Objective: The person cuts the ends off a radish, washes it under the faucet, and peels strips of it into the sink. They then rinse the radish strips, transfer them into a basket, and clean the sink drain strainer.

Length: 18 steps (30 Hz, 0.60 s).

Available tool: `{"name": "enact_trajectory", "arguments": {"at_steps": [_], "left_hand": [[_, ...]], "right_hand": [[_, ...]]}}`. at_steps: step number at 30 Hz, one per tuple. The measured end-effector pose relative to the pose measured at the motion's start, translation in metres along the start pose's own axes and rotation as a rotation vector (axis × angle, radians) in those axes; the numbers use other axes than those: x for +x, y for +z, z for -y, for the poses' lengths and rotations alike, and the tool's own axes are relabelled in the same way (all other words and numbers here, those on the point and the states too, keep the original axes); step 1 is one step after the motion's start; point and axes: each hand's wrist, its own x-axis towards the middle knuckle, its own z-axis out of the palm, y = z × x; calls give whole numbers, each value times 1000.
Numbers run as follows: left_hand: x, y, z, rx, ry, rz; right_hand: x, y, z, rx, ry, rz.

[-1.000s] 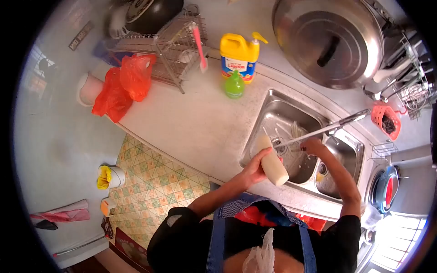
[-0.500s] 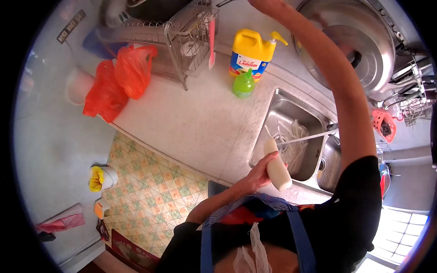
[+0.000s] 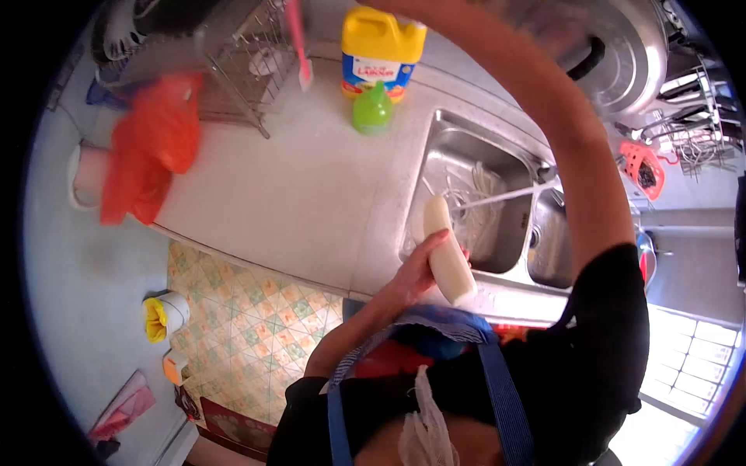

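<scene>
My left hand (image 3: 423, 264) is wrapped round a peeled white radish (image 3: 449, 260), held tilted above the near edge of the steel sink (image 3: 513, 241). White peel strips (image 3: 486, 182) lie in the larger basin. A whitish stream (image 3: 505, 194), which looks like running water, crosses that basin from the tap side. My right arm (image 3: 575, 147) reaches far up and over the counter's back. Its hand is beyond the top edge, so whatever it touches is hidden.
Behind the counter (image 3: 272, 194) stand a yellow detergent jug (image 3: 379, 58) and a green bottle (image 3: 373, 110). Red plastic bags (image 3: 155, 147) and a wire dish rack (image 3: 249, 70) are on the left. A large metal lid (image 3: 622, 62) and a pink basket (image 3: 643, 169) are at the right.
The view has shifted, so the counter things sit further left and up. My right hand has gone out at the top. My left hand still holds the radish over the sink.
</scene>
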Motion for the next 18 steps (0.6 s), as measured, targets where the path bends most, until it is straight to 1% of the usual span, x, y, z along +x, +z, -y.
{"name": "enact_trajectory", "arguments": {"at_steps": [1,2,3,5,6,7,8,9,11,13,15,17,18], "left_hand": [[5,-6,4,-44,-44,10],[8,-8,3,-85,-78,21],[11,-5,0,-72,-52,46],[23,-6,2,-173,-76,105],[27,-4,0,-168,-63,107],[31,-1,-1,-172,-58,45],[32,-1,1,-178,-61,-22],[34,-1,0,-173,-61,-28],[38,0,-5,-78,-53,3],[45,0,-10,-26,-27,2],[52,-1,-12,30,-11,-8],[61,0,-15,129,-7,-64],[71,0,-15,187,12,-59]], "right_hand": [[-7,-9,3,-8,1,-41],[-21,-24,0,84,52,31],[-36,-32,-3,179,98,112],[-56,-40,-4,306,237,199],[-66,-49,-1,333,266,84],[-79,-62,5,357,300,-25],[-96,-78,15,520,394,73],[-114,-94,27,685,488,167],[-167,-110,60,705,547,194],[-209,-137,94,943,738,267],[-241,-167,123,1125,987,286],[-281,-184,154,1319,1286,296],[-305,-188,168,1323,1294,282]]}}
